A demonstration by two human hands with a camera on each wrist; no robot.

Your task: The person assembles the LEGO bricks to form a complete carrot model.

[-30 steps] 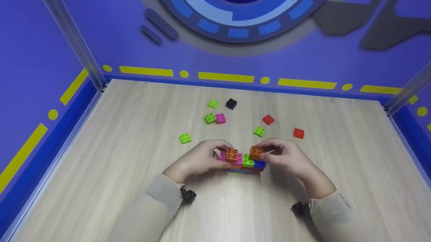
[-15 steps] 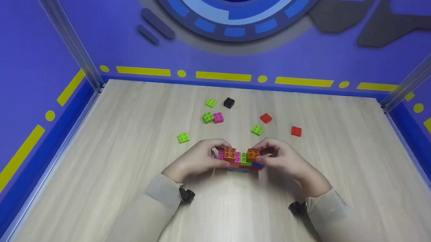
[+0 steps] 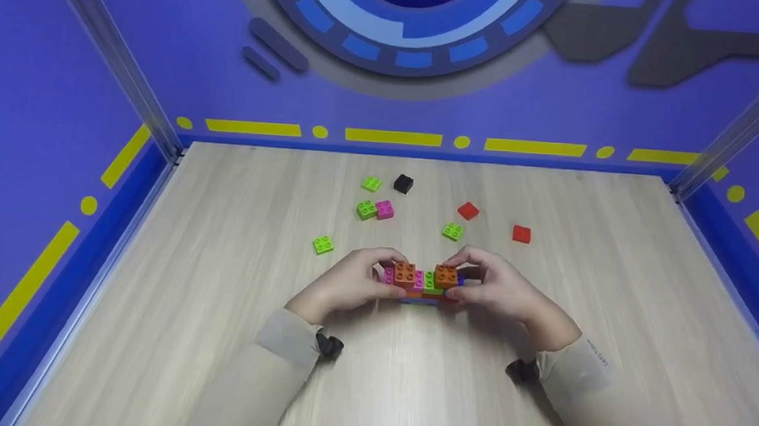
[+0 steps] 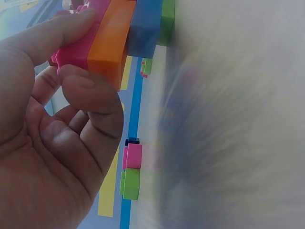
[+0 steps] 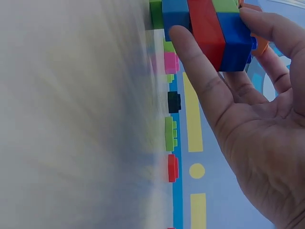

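A low wall of toy building bricks [image 3: 419, 279] stands between the two hands, two brown-orange bricks on its top. One orange brick [image 3: 405, 273] is at the left, the other orange brick [image 3: 445, 275] at the right over the green and blue ones. My left hand [image 3: 350, 283] grips the left end, thumb in front and fingers behind, on a pink brick [image 4: 76, 51] above an orange layer [image 4: 112, 40]. The right end is pinched by my right hand [image 3: 511, 296], thumb low on the front. Seen from the right wrist, a blue brick [image 5: 236, 43] and red brick [image 5: 207, 33] lie within its fingers.
Loose bricks lie beyond the hands: a green brick [image 3: 322, 245] at left, a green brick [image 3: 366, 210] beside a pink brick [image 3: 385, 209], a black brick [image 3: 404, 184], a green brick [image 3: 452, 232] and red bricks [image 3: 521, 234] toward the right. Blue panels [image 3: 384, 116] enclose the table.
The right orange brick has shifted left and settled onto the wall's top. My right thumb has slid down from that brick to the wall's front. The left hand keeps its hold.
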